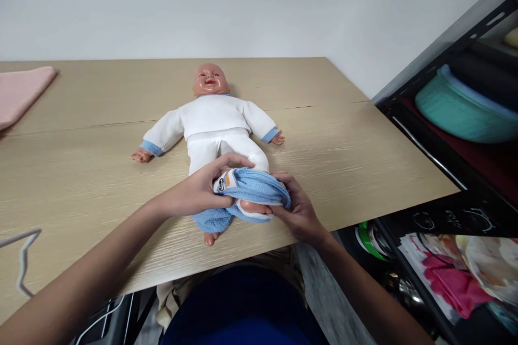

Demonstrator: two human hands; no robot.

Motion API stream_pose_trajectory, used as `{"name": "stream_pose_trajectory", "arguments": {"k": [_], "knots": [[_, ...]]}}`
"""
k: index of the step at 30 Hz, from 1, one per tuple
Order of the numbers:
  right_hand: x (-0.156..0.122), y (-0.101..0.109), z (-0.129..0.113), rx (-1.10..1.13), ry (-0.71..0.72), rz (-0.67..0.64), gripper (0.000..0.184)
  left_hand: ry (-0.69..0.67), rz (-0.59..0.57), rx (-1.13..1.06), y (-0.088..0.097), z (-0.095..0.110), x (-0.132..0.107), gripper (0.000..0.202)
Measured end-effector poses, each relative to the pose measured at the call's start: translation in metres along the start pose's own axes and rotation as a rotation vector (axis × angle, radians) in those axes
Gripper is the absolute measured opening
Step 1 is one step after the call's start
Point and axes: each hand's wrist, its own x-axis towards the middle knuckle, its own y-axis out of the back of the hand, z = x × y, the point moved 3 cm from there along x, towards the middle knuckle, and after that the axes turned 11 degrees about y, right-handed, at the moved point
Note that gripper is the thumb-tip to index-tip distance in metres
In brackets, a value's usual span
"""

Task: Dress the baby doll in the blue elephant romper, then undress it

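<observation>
A baby doll lies on its back on the table, head away from me, in a white top with blue cuffs and white leggings. Bunched blue trousers with a small label sit around its lower legs. The doll's foot on the right shows inside the gathered opening; the other foot pokes out of a blue leg. My left hand is closed on the bunched fabric by the label, thumb below. On the opposite side, my right hand pinches the edge beside the foot.
A pink folded cloth lies at the table's left. White bent wire is near the left front edge. Right of the table stands a black shelf with a teal basin and a pink cloth. A wall is behind.
</observation>
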Motion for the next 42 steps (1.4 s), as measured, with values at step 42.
{"name": "stream_pose_trajectory", "arguments": {"k": [42], "knots": [[0.088,0.027,0.014,0.004,-0.24,-0.463,0.031,0.09,0.619,0.468,0.009,-0.043,-0.094,0.037]]}}
